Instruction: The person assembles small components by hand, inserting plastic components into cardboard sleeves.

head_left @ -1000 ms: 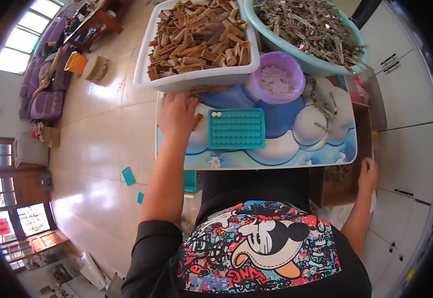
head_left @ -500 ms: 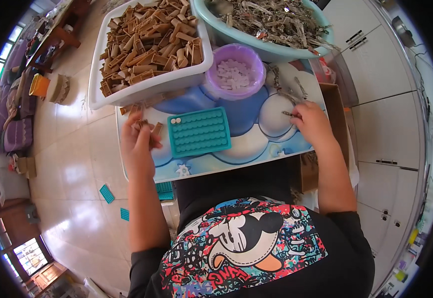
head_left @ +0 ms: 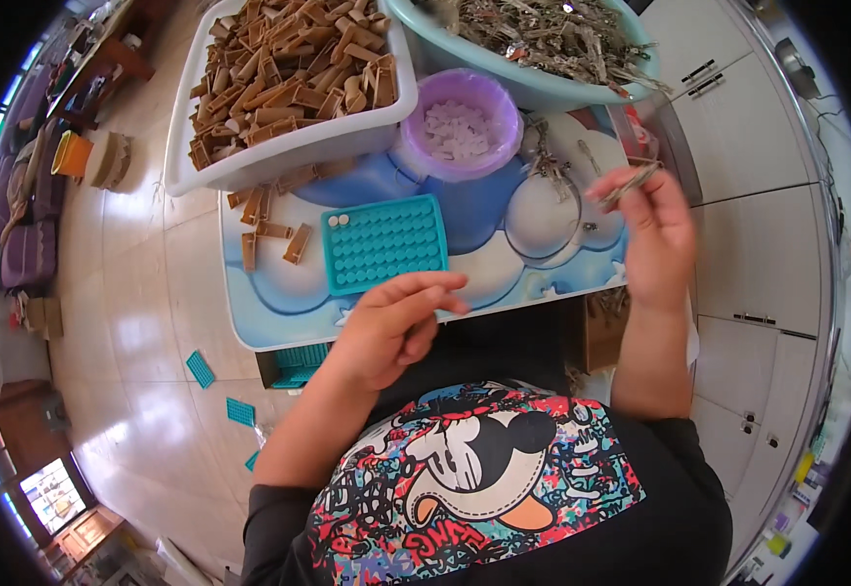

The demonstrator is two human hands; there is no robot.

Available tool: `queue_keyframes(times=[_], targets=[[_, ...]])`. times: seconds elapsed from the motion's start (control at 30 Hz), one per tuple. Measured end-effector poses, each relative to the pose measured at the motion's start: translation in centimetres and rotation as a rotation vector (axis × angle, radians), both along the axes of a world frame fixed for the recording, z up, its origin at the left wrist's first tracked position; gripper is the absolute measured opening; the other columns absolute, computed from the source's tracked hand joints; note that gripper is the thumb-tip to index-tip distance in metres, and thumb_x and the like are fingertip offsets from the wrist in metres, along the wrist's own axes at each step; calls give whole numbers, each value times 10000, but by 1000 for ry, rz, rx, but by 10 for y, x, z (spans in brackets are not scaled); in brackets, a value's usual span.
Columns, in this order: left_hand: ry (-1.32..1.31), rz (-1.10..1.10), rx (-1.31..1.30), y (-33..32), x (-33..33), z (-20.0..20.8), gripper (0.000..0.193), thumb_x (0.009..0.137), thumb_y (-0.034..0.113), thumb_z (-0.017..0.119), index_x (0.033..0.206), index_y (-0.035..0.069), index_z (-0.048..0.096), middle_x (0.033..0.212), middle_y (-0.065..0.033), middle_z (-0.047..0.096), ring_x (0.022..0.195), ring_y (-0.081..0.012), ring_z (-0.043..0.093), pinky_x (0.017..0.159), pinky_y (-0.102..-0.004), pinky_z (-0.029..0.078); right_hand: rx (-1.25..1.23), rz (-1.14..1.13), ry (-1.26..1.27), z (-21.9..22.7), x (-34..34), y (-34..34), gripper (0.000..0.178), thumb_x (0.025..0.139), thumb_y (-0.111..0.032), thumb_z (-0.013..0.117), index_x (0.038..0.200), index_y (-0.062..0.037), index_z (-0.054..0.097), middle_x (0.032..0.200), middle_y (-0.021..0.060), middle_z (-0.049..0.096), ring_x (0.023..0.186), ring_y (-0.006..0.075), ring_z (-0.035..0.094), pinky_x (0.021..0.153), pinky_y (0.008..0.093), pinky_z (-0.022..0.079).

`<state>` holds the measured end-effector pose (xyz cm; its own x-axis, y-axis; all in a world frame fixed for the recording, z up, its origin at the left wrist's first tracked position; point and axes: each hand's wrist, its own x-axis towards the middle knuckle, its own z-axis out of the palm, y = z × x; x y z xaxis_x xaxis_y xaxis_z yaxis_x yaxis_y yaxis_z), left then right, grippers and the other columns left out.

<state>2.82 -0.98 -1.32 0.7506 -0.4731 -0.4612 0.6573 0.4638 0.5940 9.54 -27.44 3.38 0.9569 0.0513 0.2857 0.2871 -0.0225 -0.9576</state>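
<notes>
Head view: the right hand (head_left: 657, 239) has raised a pinched metallic strip (head_left: 629, 188) over the counter (head_left: 298, 327), while the left hand (head_left: 386, 332), seemingly empty and so free, has quit the brown pieces (head_left: 297, 244) beside the teal tray (head_left: 391, 249).

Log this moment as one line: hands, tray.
left hand: nothing visibly held, near teal tray | right hand: pinch grip, slender grey hardware | tray: two white discs, upper-left corner | brown pieces: loose, left of tray
</notes>
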Motion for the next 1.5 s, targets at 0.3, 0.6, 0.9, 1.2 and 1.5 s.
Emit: queue_keyframes(times=[0.3,0.6,0.9,1.2,1.5], targets=[[70,116,-198,-8,2,-11,334,962,168,433,1256,10,443,1043,-86,606,480,-27,350,388,-156,285,-410,430,-176,-33,-57,57,175,746,-83,687,891,-35,600,882,96,624,776,270,594,666,345,463],[-5,211,11,-1,-15,-10,211,906,90,536,1101,16,568,933,-52,614,472,-25,370,403,-160,281,-479,229,60,-27,-40,75,178,765,-109,691,884,-12,601,759,103,614,684,224,596,588,310,451],[-413,336,591,-9,-26,-7,169,846,41,627,1012,22,604,823,-15,627,542,-13,455,460,-148,334,-652,252,-293,-35,-36,93,81,746,-66,658,780,-42,588,686,85,565,629,276,555,549,366,418],[-732,345,893,12,-29,6,219,918,134,486,1079,11,569,739,-41,593,532,-43,425,481,-182,331,-648,316,-171,-20,-31,89,74,745,-48,648,776,-53,582,739,80,569,684,280,558,593,363,427],[-43,470,-187,17,-17,4,363,945,294,491,1191,28,465,987,-67,593,849,-122,568,718,-283,454,-306,399,-239,-23,-36,115,131,711,-8,698,817,-69,650,857,85,562,796,226,557,658,310,444]])
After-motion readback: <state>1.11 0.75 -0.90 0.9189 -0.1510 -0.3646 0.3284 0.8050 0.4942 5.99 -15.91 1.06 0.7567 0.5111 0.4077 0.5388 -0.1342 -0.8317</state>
